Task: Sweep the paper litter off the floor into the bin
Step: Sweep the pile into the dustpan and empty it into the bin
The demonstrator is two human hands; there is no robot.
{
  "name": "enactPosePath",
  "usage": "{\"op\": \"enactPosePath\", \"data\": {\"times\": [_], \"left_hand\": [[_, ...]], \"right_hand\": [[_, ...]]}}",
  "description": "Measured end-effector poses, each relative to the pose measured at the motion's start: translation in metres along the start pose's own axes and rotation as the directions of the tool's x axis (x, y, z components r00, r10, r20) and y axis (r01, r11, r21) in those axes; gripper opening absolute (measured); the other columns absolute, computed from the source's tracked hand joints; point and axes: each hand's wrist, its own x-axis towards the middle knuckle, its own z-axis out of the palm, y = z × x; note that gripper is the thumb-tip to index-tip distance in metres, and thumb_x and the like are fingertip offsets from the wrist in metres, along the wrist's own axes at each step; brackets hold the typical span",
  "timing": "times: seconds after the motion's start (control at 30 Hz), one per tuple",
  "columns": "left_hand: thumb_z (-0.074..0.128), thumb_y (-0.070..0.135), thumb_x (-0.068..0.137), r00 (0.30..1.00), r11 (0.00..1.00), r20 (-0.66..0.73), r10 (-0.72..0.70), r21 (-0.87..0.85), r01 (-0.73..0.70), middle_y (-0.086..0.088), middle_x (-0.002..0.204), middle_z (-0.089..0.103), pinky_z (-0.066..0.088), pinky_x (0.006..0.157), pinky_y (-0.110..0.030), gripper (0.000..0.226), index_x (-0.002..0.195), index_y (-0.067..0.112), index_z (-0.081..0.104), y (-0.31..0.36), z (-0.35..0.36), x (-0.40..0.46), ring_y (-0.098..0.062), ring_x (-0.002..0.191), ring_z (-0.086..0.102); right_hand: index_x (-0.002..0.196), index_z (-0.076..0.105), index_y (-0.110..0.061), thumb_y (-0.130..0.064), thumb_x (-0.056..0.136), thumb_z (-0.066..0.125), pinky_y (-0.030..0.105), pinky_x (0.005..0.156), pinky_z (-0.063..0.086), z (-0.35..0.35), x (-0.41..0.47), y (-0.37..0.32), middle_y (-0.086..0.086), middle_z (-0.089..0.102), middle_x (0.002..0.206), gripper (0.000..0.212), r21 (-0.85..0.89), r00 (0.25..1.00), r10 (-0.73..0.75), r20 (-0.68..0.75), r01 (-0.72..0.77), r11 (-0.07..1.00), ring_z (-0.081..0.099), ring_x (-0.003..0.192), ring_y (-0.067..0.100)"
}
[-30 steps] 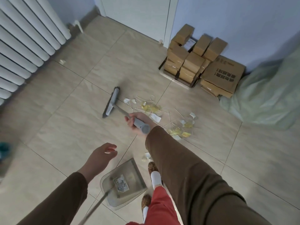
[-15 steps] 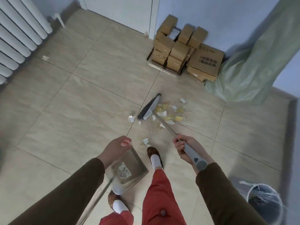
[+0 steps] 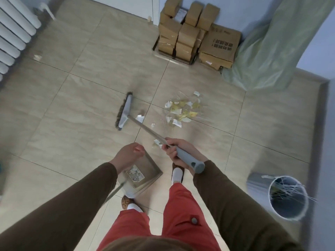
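Observation:
My right hand point(image 3: 178, 153) grips the grey handle of a broom, whose brush head point(image 3: 125, 111) rests on the floor tiles left of the litter. The main pile of white and yellow paper litter point(image 3: 183, 109) lies right of the brush, apart from it. Single scraps lie by the broom stick point(image 3: 140, 117) and near my right hand point(image 3: 157, 142). My left hand point(image 3: 127, 154) hovers with curled fingers over the grey dustpan point(image 3: 145, 169), holding nothing that I can see. The dustpan's long handle runs under my left forearm. The grey bin point(image 3: 288, 196) stands at the lower right with thin white strips inside.
Stacked cardboard boxes point(image 3: 190, 33) sit against the far wall by a green plastic-covered bulk point(image 3: 272, 42). A white radiator point(image 3: 12, 33) lines the left wall, with one paper scrap point(image 3: 37, 57) near it. My feet stand between dustpan and broom.
The brush head swung right into the litter, gathering it, then moved back left across the tile joint. My left hand came over the dustpan. My view turned right, showing the bin.

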Motion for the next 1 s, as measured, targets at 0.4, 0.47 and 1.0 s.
{"op": "enactPosePath", "data": {"times": [0.4, 0.47, 1.0], "left_hand": [[0.063, 0.021, 0.094, 0.999, 1.000, -0.033, 0.015, 0.001, -0.015, -0.002, 0.113, 0.067, 0.050, 0.098, -0.041, 0.026, 0.119, 0.014, 0.066, 0.034, 0.015, 0.001, -0.021, 0.108, 0.062], [0.064, 0.021, 0.093, 1.000, 1.000, -0.025, 0.014, -0.005, -0.014, -0.002, 0.113, 0.067, 0.049, 0.099, -0.040, 0.027, 0.119, 0.014, 0.066, 0.039, 0.019, 0.000, -0.021, 0.108, 0.062], [0.061, 0.021, 0.096, 1.000, 0.998, 0.025, 0.009, 0.058, -0.010, -0.006, 0.120, 0.066, 0.048, 0.103, -0.045, 0.029, 0.123, 0.012, 0.064, 0.051, 0.048, 0.003, -0.023, 0.111, 0.062]], "right_hand": [[0.141, 0.046, -0.019, -0.007, 0.099, 0.047, 0.018, 0.034, 0.040, -0.091, -0.116, -0.038, 0.013, 0.056, 0.079, 0.044, -0.481, 0.882, -0.220, -0.418, -0.009, 0.877, 0.045, 0.039, 0.009], [0.141, 0.047, -0.020, -0.007, 0.098, 0.049, 0.018, 0.033, 0.039, -0.093, -0.138, -0.030, 0.012, 0.056, 0.078, 0.045, -0.461, 0.893, -0.208, -0.399, 0.001, 0.887, 0.043, 0.039, 0.010], [0.140, 0.043, -0.017, -0.009, 0.100, 0.045, 0.019, 0.037, 0.045, -0.081, -0.137, -0.126, 0.015, 0.064, 0.092, 0.041, -0.769, 0.885, -0.032, -0.464, -0.385, 0.510, 0.048, 0.045, 0.010]]}}
